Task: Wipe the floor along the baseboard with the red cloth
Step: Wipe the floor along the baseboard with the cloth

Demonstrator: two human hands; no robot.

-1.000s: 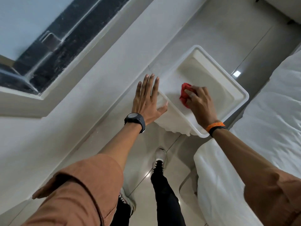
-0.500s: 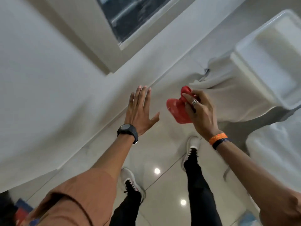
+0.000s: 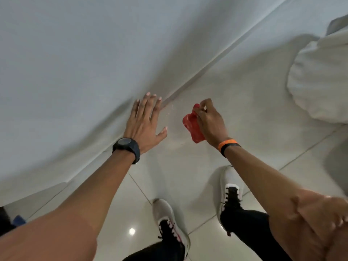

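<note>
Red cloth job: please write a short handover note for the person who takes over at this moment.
Right hand: shut on the red cloth, held bunched in the air above the tile floor, not touching it as far as I can tell.
Left hand: open, fingers spread, empty, near the wall.
Baseboard runs diagonally just beyond both hands.
Done: cloth is in hand at the spot.
Left: lower the cloth and wipe along the baseboard; small specks lie on the floor there.

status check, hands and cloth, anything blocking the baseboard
Right hand gripping red cloth, above floor. Left hand open, spread near baseboard. Nothing in the way.
</note>
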